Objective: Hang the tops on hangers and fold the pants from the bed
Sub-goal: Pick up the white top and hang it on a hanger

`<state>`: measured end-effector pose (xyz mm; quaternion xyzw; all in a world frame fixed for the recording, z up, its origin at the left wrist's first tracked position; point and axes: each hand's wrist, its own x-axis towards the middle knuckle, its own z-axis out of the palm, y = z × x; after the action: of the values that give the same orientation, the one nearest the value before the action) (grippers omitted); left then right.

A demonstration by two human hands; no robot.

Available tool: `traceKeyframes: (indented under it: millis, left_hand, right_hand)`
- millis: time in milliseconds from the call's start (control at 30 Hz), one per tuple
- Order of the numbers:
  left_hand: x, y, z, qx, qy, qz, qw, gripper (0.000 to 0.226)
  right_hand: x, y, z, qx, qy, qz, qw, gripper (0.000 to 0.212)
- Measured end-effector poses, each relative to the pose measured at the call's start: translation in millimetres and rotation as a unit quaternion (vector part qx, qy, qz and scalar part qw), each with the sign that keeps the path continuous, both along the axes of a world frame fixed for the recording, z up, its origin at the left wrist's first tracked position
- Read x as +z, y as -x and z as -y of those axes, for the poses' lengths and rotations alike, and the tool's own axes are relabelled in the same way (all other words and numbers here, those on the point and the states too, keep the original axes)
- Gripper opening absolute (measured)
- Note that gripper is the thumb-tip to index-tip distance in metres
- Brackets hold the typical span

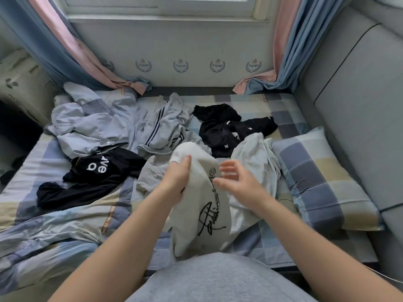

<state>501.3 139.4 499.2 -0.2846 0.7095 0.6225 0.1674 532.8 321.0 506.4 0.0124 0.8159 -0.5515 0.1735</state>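
My left hand [177, 177] grips a cream-white garment [201, 214] with black script lettering and a round button, lifted above the bed's front middle. My right hand [236, 182] hovers just right of it with fingers spread and slightly blurred, holding nothing. On the bed [54, 171] lie a black top with white letters [93, 173], a light blue shirt [91, 125], grey striped pants [165, 127], a black garment with small white crosses [226, 131] and a white garment [255, 162]. No hanger is in view.
A checked pillow [318, 182] lies at the bed's right side against a grey padded headboard [359, 105]. Blue and pink curtains [290, 44] hang at both sides of the window and pool on the mattress. A crumpled checked quilt [43, 240] covers the near left.
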Motion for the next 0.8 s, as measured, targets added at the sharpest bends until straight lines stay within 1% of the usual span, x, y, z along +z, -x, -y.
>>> traceKeyframes:
  millis: [67,133,167,200,233,300,333,367,400,433,533,600,633,667,700,733,767,800]
  left_hand:
    - [11.0,7.1,-0.7,0.091,-0.084,0.024,0.992,0.044]
    - [22.9,13.0,-2.9,0.174,-0.202,0.029,0.963,0.033]
    - [28.8,14.9,-4.1,0.199,-0.256,0.024,0.946,0.028]
    - [33.3,15.6,-4.8,0.213,-0.288,0.017,0.933,0.023]
    - [37.4,15.1,-5.3,0.218,-0.309,0.015,0.926,0.022]
    - [42.4,14.0,-5.0,0.217,-0.336,0.012,0.916,0.022]
    - [42.6,13.9,-3.3,0.217,-0.345,0.008,0.913,0.022]
    - [43.1,13.7,-0.7,0.215,-0.345,0.0,0.914,0.022]
    - [41.3,14.0,3.3,0.21,-0.334,-0.009,0.919,0.021]
    - [38.6,14.4,8.5,0.206,-0.314,-0.015,0.927,0.021]
    - [25.8,12.0,20.2,0.176,-0.233,-0.016,0.956,0.036]
    - [20.9,4.2,18.1,0.127,-0.198,-0.028,0.972,0.029]
    - [18.9,-0.8,14.6,0.088,-0.168,-0.045,0.981,0.03]
    - [15.7,-5.5,11.2,0.033,-0.124,-0.072,0.989,0.039]
    - [12.6,-10.1,7.2,-0.032,-0.07,-0.107,0.991,0.054]
    - [9.9,-14.7,2.2,-0.102,-0.01,-0.137,0.985,0.071]
    - [7.3,-19.1,-3.4,-0.169,0.049,-0.16,0.971,0.085]
    - [5.0,-22.7,-9.4,-0.218,0.104,-0.177,0.954,0.091]
  right_hand:
    - [-17.0,-17.0,11.6,0.049,-0.015,0.007,0.999,0.075]
    - [-34.5,-29.4,24.3,0.083,-0.039,0.018,0.996,0.1]
    - [-42.6,-33.7,29.8,0.086,-0.06,0.024,0.994,0.104]
    - [-50.2,-35.6,33.3,0.074,-0.076,0.028,0.994,0.099]
    - [-56.4,-34.0,33.5,0.05,-0.078,0.028,0.995,0.084]
    - [-65.5,-24.2,25.9,0.004,-0.071,0.006,0.997,0.037]
    - [-66.1,-17.8,19.1,-0.014,-0.079,-0.012,0.997,0.019]
    - [-64.6,-9.7,10.4,-0.027,-0.085,-0.029,0.996,0.01]
    - [-60.2,-1.0,1.6,-0.038,-0.087,-0.044,0.995,0.01]
    - [-53.2,8.0,-6.5,-0.05,-0.086,-0.056,0.993,0.015]
    - [-24.6,30.3,-21.9,-0.063,-0.07,-0.093,0.991,0.024]
    - [-2.4,40.1,-22.6,-0.055,-0.052,-0.122,0.99,0.027]
    - [7.9,43.9,-20.3,-0.046,-0.039,-0.135,0.989,0.024]
    - [17.3,47.2,-16.6,-0.036,-0.028,-0.146,0.988,0.019]
    - [25.9,50.0,-12.0,-0.026,-0.016,-0.156,0.987,0.016]
    - [33.9,51.6,-7.2,-0.015,-0.006,-0.164,0.986,0.019]
    - [41.0,52.6,-2.4,-0.001,0.001,-0.166,0.986,0.023]
    - [47.0,53.4,1.5,0.017,0.005,-0.161,0.987,0.027]
